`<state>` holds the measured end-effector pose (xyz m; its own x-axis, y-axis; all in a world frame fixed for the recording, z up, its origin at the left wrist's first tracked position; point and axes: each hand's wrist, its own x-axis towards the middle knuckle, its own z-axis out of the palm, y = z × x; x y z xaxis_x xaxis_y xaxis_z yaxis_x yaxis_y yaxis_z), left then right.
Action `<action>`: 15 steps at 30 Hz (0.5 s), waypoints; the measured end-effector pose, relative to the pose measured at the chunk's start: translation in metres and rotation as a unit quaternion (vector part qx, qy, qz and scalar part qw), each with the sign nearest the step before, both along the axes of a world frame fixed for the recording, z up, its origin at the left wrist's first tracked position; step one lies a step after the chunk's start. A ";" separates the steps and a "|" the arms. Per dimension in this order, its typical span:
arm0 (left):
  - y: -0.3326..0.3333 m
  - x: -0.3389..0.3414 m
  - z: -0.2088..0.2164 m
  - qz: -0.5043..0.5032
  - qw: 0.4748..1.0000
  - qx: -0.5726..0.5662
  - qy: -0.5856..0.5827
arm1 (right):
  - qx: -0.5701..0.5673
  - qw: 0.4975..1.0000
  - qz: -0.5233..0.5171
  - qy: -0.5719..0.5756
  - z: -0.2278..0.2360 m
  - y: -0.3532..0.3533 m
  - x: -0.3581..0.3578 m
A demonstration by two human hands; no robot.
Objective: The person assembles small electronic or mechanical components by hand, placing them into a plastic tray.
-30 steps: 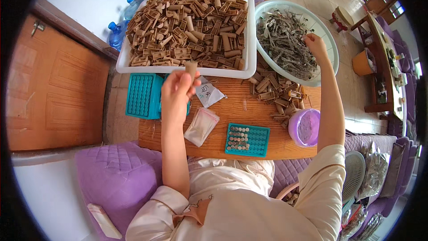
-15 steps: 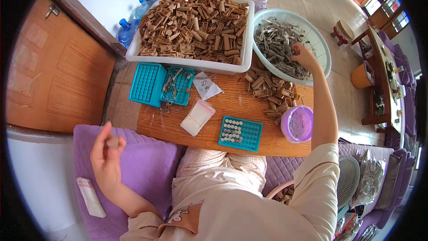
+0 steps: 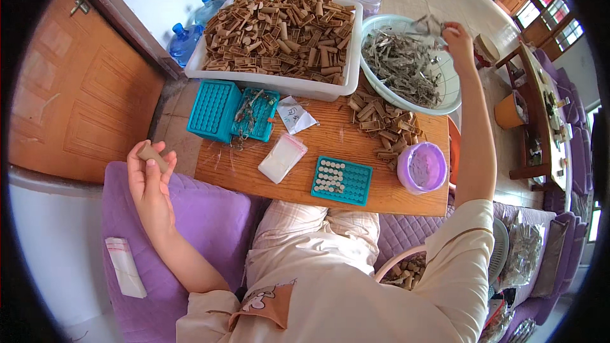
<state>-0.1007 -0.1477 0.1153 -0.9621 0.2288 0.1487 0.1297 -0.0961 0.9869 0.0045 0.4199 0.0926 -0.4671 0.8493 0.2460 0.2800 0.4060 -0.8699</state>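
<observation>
Off the table's left side, above a purple cushion, my left hand [image 3: 150, 183] holds a brown tube-shaped piece [image 3: 152, 157] between thumb and fingers. My right hand [image 3: 459, 43] is raised over the far right rim of a pale green basket [image 3: 448, 71]. Pinched in its fingertips is a thin silvery strip piece [image 3: 427, 24], blurred, so its exact kind cannot be made out. A heap of similar grey silvery strips [image 3: 400, 67] fills the basket. A white bin [image 3: 351, 51] beside it is piled with brown pieces [image 3: 279, 41] like the one in my left hand.
On the wooden table [image 3: 238, 174] lie loose brown pieces [image 3: 384, 121], a purple tub [image 3: 438, 184] of grey material, and a teal tray [image 3: 358, 183] partly filled with white discs. Clear packets [image 3: 283, 157] and teal trays [image 3: 213, 111] sit left. A wooden door [image 3: 89, 89] stands further left.
My right hand has risen out of the heap in the basket, moving up and right, with a silvery strip piece. My left hand has turned, showing the brown piece lengthwise.
</observation>
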 end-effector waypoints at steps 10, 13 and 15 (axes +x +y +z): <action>0.003 0.005 -0.003 0.050 0.998 0.001 0.026 | 0.134 0.990 0.000 0.039 0.081 -0.011 -0.006; -0.007 -0.002 -0.014 0.033 0.998 -0.006 0.054 | 0.282 0.959 -0.005 -0.016 0.065 0.002 0.005; -0.004 -0.001 -0.012 0.042 0.997 -0.007 0.063 | 0.258 0.960 0.005 -0.108 0.050 -0.001 0.008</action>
<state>-0.1015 -0.1520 0.1028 -0.9515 0.1514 0.2679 0.2607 -0.0664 0.9631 0.0128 0.4191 0.1430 -0.5626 0.6355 0.5288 0.4245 0.7709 -0.4749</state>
